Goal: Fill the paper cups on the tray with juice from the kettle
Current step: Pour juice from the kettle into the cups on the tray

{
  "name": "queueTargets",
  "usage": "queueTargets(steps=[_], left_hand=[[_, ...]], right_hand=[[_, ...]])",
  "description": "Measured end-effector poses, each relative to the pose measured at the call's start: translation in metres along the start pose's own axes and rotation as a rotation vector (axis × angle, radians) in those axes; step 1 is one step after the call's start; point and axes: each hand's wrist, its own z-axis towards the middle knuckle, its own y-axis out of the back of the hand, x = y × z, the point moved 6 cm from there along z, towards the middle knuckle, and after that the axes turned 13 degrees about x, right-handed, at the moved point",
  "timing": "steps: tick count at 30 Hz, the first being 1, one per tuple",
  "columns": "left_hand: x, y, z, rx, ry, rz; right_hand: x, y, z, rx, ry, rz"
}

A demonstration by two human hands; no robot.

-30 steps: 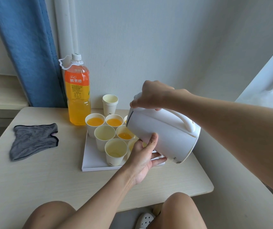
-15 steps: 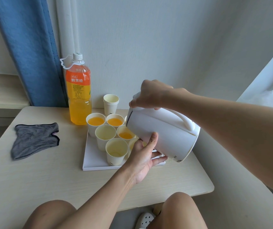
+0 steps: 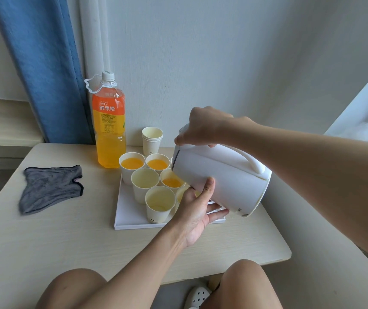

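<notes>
Right hand [image 3: 203, 128] grips tilted kettle [image 3: 223, 177] at top; left hand [image 3: 197, 209] supports underneath, fingers straight, beside paper cups [image 3: 160, 202].

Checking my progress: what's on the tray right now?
On the tray: three juice cups, two seemingly empty cups. The kettle and left hand cover its right side; any cups there are mostly hidden.

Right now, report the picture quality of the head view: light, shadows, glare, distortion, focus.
Head view: soft, even daylight, no hard glare; the white kettle keeps its shading, with only faint shadow on the tray. Head view: wide-angle stretch tilts the curtain and swells the right forearm at the frame edge. Head view: sharp, large print on the bottle reads; no motion blur.
</notes>
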Motion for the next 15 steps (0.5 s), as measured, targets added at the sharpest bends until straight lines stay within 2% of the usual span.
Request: queueTargets(steps=[15], left_hand=[[-0.001,-0.0038,0.0008,0.006,-0.011,-0.027]], right_hand=[[0.005,0.0018,-0.0011,0.008,0.013,-0.035]])
